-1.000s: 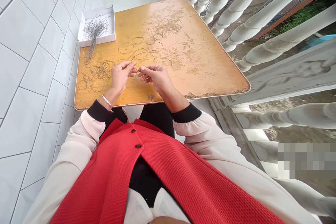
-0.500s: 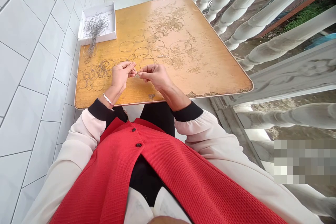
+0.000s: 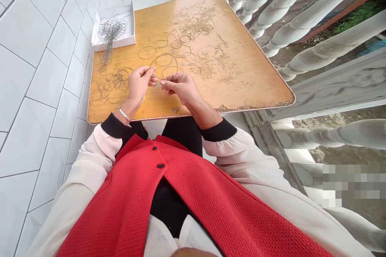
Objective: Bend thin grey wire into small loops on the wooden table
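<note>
My left hand (image 3: 140, 84) pinches a thin wire (image 3: 157, 77) between thumb and forefinger, just above the table's near left part. A short way to the right, my right hand (image 3: 178, 87) holds the other part of the same thin wire in a pinch. The wire spans the small gap between my fingertips; its ends are too fine to make out. Beyond my hands lie several thin wire rings (image 3: 163, 59), some overlapping. Left of my left hand is a tangled heap of smaller wire rings (image 3: 116, 80).
A white open box (image 3: 130, 28) at the table's far left corner holds a bundle of loose wires (image 3: 111, 34) that hangs over its front edge. The worn wooden table (image 3: 241, 72) stands between a tiled wall (image 3: 42, 72) and a white balustrade (image 3: 277, 20).
My hands have drawn slightly apart, and the stretch of wire between them shows more. The view has shifted a little; the rings and box lie as before.
</note>
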The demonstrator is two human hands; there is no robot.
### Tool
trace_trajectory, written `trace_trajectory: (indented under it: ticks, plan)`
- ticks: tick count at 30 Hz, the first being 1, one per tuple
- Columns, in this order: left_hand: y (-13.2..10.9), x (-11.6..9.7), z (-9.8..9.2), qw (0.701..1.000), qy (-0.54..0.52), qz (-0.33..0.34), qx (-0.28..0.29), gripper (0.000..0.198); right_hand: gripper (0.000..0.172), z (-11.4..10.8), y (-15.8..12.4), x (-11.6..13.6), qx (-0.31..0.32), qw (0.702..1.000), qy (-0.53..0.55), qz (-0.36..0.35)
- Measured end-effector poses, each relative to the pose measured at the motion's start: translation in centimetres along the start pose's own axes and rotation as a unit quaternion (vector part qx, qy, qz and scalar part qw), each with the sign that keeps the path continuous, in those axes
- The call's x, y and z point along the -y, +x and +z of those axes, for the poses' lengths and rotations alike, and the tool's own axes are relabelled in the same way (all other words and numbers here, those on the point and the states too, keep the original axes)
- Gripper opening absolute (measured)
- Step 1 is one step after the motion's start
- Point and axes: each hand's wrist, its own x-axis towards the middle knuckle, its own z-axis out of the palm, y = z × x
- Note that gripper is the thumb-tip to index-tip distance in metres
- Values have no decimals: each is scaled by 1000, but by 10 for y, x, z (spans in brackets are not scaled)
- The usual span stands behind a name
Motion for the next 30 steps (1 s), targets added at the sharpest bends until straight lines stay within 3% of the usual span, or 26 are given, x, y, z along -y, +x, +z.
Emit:
trace_trajectory:
  ticks: [6, 13, 21, 27, 30]
  plan:
    - [-4, 1, 1, 1000, 5, -2, -8, 21, 11, 2, 0, -3, -27, 999, 12, -40]
    - [-4, 1, 1, 1000, 15, 11, 2, 22, 12, -3, 5, -9, -15, 996, -29, -84]
    - [-9, 1, -2, 999, -33, -19, 36, 22, 6, -4, 4, -12, -13, 995, -32, -94]
    - [-14, -1, -8, 990, -80, -68, 96, 22, 12, -2, 3, -12, -7, 997, 2, -77]
    - [-15, 1, -9, 990, -83, -74, 91, 24, 12, -4, 3, -13, -2, 998, 18, -65]
